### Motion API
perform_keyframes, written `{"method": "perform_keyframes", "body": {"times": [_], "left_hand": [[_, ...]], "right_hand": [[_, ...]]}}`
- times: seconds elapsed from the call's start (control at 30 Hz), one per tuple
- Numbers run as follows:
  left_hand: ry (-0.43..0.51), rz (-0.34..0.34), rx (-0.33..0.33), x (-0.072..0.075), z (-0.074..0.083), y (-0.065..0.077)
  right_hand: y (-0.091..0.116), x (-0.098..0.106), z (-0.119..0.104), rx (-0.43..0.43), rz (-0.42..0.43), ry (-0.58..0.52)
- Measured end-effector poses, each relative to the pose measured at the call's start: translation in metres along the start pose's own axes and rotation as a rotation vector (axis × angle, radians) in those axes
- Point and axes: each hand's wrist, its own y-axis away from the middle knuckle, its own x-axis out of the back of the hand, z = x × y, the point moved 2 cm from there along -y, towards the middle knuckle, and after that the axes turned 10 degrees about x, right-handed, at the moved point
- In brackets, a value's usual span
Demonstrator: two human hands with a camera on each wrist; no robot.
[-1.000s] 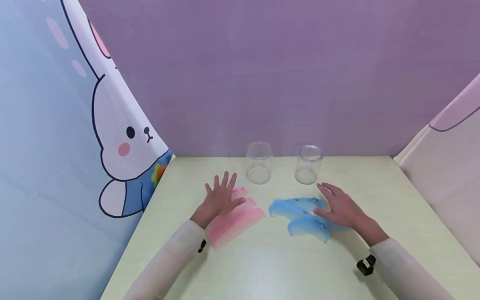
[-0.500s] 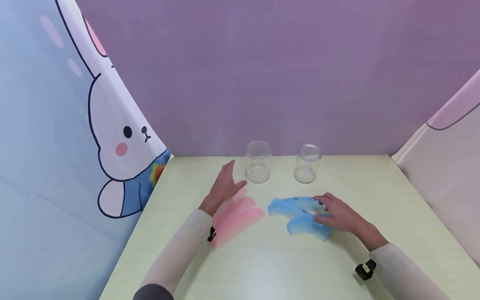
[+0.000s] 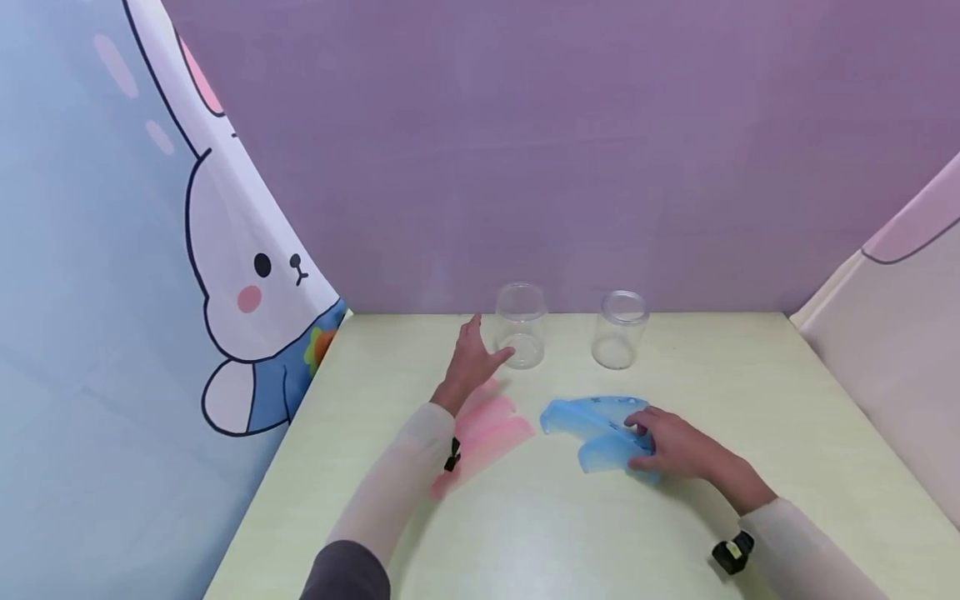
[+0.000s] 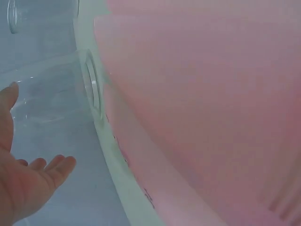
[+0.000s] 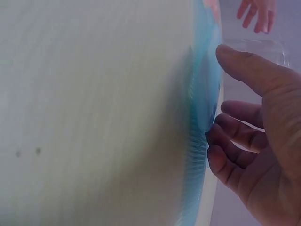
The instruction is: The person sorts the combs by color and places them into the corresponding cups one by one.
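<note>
My left hand (image 3: 472, 358) reaches over the pink combs (image 3: 498, 437) to the left clear jar (image 3: 527, 321), thumb and fingers spread at its near left side. In the left wrist view the same jar (image 4: 54, 87) lies beyond the thumb, and the palm holds nothing. My right hand (image 3: 678, 446) is low over the right end of several overlapping blue combs (image 3: 566, 417). Its fingers are bent a little, with a wide gap to the thumb. In the right wrist view the fingertips (image 5: 217, 134) are right at the edge of a blue comb (image 5: 195, 160).
A second clear jar (image 3: 619, 333) stands to the right of the first, near the table's back edge. Behind the pale table (image 3: 540, 542) rises a purple backdrop (image 3: 570, 150). Printed cloth (image 3: 247, 250) with a rabbit hangs at the left.
My left hand has moved forward and right, from over the pink combs to beside the left jar. The right hand has shifted slightly nearer me over the blue combs, its fingers bending more.
</note>
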Motion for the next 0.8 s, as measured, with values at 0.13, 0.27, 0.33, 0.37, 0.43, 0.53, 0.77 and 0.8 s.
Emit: {"method": "perform_keyframes", "body": {"times": [0.13,0.27,0.33,0.37,0.43,0.53,0.77,0.8], "left_hand": [[0.046,0.011,0.011,-0.007,0.007,-0.005],[0.091,0.028,0.005,-0.012,0.013,-0.01],[0.113,0.033,-0.002,-0.014,0.017,-0.013],[0.121,0.037,-0.009,-0.015,0.019,-0.014],[0.135,0.046,-0.019,-0.018,0.024,-0.017],[0.152,0.069,-0.03,-0.021,0.03,-0.021],[0.172,0.107,-0.001,-0.019,0.035,-0.021],[0.176,0.104,0.0,-0.019,0.035,-0.021]], "right_hand": [[0.004,-0.002,0.0,-0.037,-0.018,-0.001],[0.006,-0.005,-0.002,-0.078,-0.04,0.005],[0.007,-0.007,-0.004,-0.093,-0.048,0.018],[0.007,-0.008,-0.005,-0.103,-0.051,0.02],[0.008,-0.009,-0.008,-0.111,-0.054,0.028],[0.008,-0.01,-0.01,-0.139,-0.051,0.03],[0.006,-0.014,-0.009,-0.148,-0.032,0.052],[0.007,-0.014,-0.008,-0.147,-0.028,0.057]]}}
